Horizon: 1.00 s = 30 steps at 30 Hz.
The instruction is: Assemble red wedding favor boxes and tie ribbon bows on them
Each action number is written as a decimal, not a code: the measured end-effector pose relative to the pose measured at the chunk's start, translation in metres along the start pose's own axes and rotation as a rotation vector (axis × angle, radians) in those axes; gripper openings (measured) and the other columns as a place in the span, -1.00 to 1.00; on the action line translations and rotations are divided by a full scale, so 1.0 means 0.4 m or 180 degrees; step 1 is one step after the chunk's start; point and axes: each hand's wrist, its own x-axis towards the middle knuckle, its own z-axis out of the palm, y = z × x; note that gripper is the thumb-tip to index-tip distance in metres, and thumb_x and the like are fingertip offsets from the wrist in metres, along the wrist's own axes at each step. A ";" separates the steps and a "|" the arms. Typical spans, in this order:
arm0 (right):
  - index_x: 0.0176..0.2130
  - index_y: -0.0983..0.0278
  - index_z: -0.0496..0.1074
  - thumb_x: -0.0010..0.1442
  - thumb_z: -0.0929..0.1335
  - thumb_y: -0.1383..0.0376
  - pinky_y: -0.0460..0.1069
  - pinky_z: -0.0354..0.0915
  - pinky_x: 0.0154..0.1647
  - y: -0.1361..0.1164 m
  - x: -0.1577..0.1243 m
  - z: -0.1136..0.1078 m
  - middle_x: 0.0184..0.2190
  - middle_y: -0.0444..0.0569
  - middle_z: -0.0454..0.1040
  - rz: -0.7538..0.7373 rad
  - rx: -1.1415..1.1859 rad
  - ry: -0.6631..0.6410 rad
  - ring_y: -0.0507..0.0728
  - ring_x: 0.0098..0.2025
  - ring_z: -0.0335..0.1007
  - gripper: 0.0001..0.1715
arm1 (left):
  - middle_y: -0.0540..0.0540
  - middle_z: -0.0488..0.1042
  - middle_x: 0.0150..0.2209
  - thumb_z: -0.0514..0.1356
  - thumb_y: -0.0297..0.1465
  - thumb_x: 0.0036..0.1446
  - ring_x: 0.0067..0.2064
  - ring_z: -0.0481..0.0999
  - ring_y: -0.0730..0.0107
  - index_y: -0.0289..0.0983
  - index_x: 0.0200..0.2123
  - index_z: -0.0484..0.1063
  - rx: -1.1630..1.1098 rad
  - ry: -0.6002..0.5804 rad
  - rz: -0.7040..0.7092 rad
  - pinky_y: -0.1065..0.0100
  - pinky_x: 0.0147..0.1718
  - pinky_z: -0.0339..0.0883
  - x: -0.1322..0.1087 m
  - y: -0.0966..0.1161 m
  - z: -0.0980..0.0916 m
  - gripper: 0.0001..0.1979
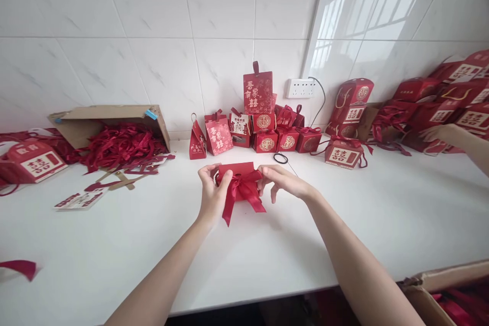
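A small red gift box (237,169) with a ribbon bow (243,187) tied on its front is between my hands, over the middle of the white table. My left hand (214,188) grips its left side, thumb at the front by the bow. On the right side, my right hand (280,182) touches the box with thumb and forefinger near the ribbon, the other fingers bent and loose. Two ribbon tails hang down from the bow. The back and underside of the box are hidden.
Behind stand several finished red gift boxes (265,141) against the tiled wall. At left a cardboard box (110,112) spills red ribbons (122,147). A power strip (300,88) is on the wall. Another person's hand (443,134) reaches toward stacked boxes (431,117) at right.
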 end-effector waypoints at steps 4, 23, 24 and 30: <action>-0.45 0.30 0.28 0.04 0.34 -0.13 -0.14 0.34 -0.68 0.012 0.012 0.019 -0.54 -0.10 0.37 0.0047 0.0030 0.0256 0.04 -0.49 0.40 -0.46 | -0.08 0.30 -0.13 0.17 -0.21 0.07 -0.05 0.37 0.31 -0.20 -0.35 0.13 0.0180 0.0156 -0.0065 0.28 -0.12 0.31 -0.001 0.000 0.000 -0.74; -0.55 0.31 0.27 -0.05 0.39 -0.11 -0.07 0.40 -0.60 0.053 0.039 0.023 -0.59 -0.18 0.31 0.0026 0.0582 0.0608 -0.02 -0.58 0.33 -0.45 | -0.14 0.41 -0.15 0.17 -0.18 0.01 -0.08 0.42 0.18 -0.24 -0.38 0.35 -0.0131 -0.0632 0.0196 0.24 -0.13 0.30 0.030 -0.045 -0.036 -0.77; -0.55 0.31 0.27 -0.05 0.39 -0.10 -0.07 0.40 -0.60 0.055 0.040 0.022 -0.59 -0.18 0.31 0.0026 0.0588 0.0585 -0.02 -0.58 0.33 -0.46 | -0.15 0.42 -0.16 0.17 -0.17 0.01 -0.09 0.43 0.18 -0.24 -0.34 0.38 -0.0142 -0.0680 0.0162 0.25 -0.15 0.31 0.035 -0.044 -0.038 -0.74; -0.57 0.30 0.28 -0.04 0.41 -0.01 -0.07 0.38 -0.63 0.065 0.038 0.015 -0.63 -0.18 0.31 -0.0022 0.0689 0.0496 -0.01 -0.60 0.32 -0.54 | -0.11 0.47 -0.25 0.20 -0.09 -0.05 -0.21 0.46 0.21 -0.22 -0.21 0.43 -0.0219 -0.0791 -0.0394 0.29 -0.33 0.35 0.064 -0.014 -0.053 -0.61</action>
